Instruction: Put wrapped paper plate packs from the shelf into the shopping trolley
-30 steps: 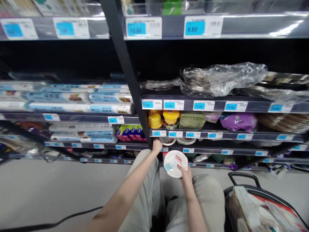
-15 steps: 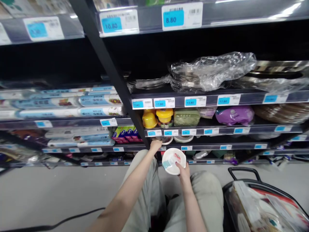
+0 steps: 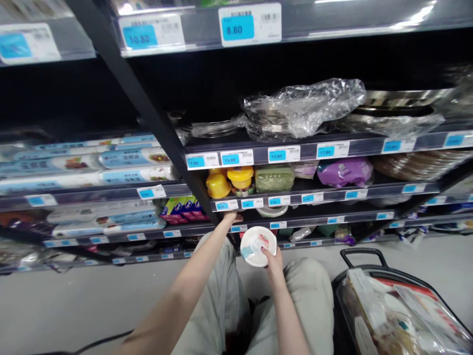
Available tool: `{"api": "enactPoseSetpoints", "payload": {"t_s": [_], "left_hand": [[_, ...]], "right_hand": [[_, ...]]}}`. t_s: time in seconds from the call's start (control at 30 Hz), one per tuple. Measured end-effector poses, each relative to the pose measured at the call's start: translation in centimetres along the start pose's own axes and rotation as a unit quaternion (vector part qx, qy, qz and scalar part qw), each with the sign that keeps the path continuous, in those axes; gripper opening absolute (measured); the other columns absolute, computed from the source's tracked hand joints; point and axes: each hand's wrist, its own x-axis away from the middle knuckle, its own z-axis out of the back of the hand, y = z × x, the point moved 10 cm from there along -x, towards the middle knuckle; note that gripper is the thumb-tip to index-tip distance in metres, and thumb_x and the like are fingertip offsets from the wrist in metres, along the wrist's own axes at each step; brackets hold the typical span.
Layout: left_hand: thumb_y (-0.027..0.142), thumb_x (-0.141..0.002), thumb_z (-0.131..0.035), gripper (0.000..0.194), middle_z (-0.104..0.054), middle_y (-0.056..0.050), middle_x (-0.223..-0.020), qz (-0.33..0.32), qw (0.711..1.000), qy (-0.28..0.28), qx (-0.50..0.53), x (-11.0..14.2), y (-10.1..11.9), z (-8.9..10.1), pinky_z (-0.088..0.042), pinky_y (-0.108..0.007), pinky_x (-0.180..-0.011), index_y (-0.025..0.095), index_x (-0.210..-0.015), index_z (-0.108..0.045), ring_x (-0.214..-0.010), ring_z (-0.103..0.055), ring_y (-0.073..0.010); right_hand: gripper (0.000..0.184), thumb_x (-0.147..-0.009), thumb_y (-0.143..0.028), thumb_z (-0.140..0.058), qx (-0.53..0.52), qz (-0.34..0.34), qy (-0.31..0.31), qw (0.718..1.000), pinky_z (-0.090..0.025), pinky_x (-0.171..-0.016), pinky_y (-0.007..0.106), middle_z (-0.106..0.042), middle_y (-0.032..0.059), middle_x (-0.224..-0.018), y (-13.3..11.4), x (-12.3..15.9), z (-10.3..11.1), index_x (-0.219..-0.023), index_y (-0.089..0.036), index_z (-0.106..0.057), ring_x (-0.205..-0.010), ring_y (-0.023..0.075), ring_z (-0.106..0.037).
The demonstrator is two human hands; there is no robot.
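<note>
My right hand (image 3: 273, 261) is closed on the rim of a round white bowl pack (image 3: 253, 254), wrapped in clear film with a red and teal label. The thumb lies across its face, and the pack is held between my knees and the shelf. My left hand (image 3: 232, 218) reaches into a low shelf just under the price tags. Its partly shadowed fingers stretch to the right, with nothing visible in them. Further right on that shelf sits another white round container (image 3: 272, 211), apart from the left hand.
Above are yellow-lidded containers (image 3: 241, 176), a green pack (image 3: 274, 178) and a purple pack (image 3: 345, 171). Film-wrapped metal pans (image 3: 295, 111) lie higher. A shelf post (image 3: 148, 103) stands left. A loaded black basket (image 3: 364, 254) rests on the floor at right.
My view has turned slightly right. The round item that was beside my left hand no longer shows there. My right hand keeps holding the white bowl pack.
</note>
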Motion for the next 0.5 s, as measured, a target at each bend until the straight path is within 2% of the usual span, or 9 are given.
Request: {"api": "enactPoseSetpoints", "payload": {"t_s": [0.07,0.17,0.23,0.27,0.37,0.43,0.5], "left_hand": [[0.044,-0.094,-0.059,0.038,-0.064,-0.009,-0.109,0.030,0.998,-0.042,-0.039,2.1,-1.6,-0.4,-0.057,-0.039,-0.081,0.014,-0.118,-0.058,-0.091,-0.065,-0.0200],[0.041,-0.091,-0.064,0.033,-0.068,-0.008,-0.100,0.085,0.984,-0.148,-0.060,6.3,-5.2,-1.3,-0.057,-0.043,-0.080,0.014,-0.110,-0.063,-0.087,-0.067,-0.0216],[0.031,-0.091,-0.063,0.024,-0.070,-0.008,-0.096,0.110,0.973,-0.198,-0.042,8.7,-7.3,-1.7,-0.058,-0.044,-0.078,0.013,-0.107,-0.064,-0.085,-0.068,-0.0223],[0.027,-0.092,-0.061,0.021,-0.070,-0.008,-0.096,0.115,0.971,-0.206,-0.027,9.4,-8.0,-1.6,-0.059,-0.043,-0.077,0.013,-0.107,-0.064,-0.085,-0.068,-0.0222],[0.025,-0.095,-0.054,0.021,-0.069,-0.009,-0.098,0.095,0.981,-0.168,0.030,9.4,-8.1,-0.9,-0.059,-0.041,-0.076,0.012,-0.110,-0.062,-0.085,-0.068,-0.0209],[0.028,-0.098,-0.051,0.025,-0.068,-0.009,-0.104,0.054,0.988,-0.127,0.072,8.1,-6.5,-0.3,-0.059,-0.040,-0.078,0.013,-0.116,-0.059,-0.089,-0.067,-0.0203],[0.032,-0.099,-0.049,0.030,-0.065,-0.010,-0.111,0.002,0.991,-0.089,0.105,6.2,-4.0,0.1,-0.059,-0.039,-0.081,0.014,-0.122,-0.055,-0.094,-0.066,-0.0195]], "right_hand": [[0.069,-0.043,-0.040,-0.080,-0.008,-0.009,0.005,1.000,-0.053,-0.059,0.033,-0.074,0.0083,-0.090,-0.1,0.0,0.0,-0.106,-0.018,-0.061,-0.080,0.0279,-0.069],[0.076,-0.043,-0.046,-0.079,-0.023,-0.024,0.006,0.999,-0.052,-0.055,0.032,-0.073,0.0081,-0.094,-0.6,0.4,-0.3,-0.111,-0.019,-0.059,-0.079,0.0278,-0.069],[0.078,-0.044,-0.049,-0.079,-0.053,-0.040,-0.019,0.998,-0.052,-0.056,0.031,-0.072,0.0088,-0.100,-1.1,0.9,-1.1,-0.113,-0.020,-0.058,-0.082,0.0274,-0.069],[0.078,-0.046,-0.052,-0.079,-0.071,-0.049,-0.041,0.995,-0.053,-0.057,0.031,-0.071,0.0092,-0.105,-1.4,1.3,-1.7,-0.114,-0.021,-0.057,-0.085,0.0270,-0.068],[0.078,-0.054,-0.063,-0.073,-0.102,-0.088,-0.099,0.986,-0.054,-0.062,0.032,-0.065,0.0091,-0.122,-1.7,2.3,-3.0,-0.120,-0.025,-0.055,-0.096,0.0268,-0.066],[0.077,-0.056,-0.064,-0.073,-0.082,-0.108,-0.084,0.987,-0.055,-0.064,0.033,-0.062,0.0097,-0.127,-1.5,2.5,-2.6,-0.121,-0.026,-0.056,-0.100,0.0274,-0.065],[0.068,-0.056,-0.057,-0.075,-0.037,-0.111,-0.053,0.992,-0.054,-0.065,0.033,-0.064,0.0109,-0.122,-1.4,2.6,-1.8,-0.113,-0.024,-0.060,-0.095,0.0264,-0.065]]}}
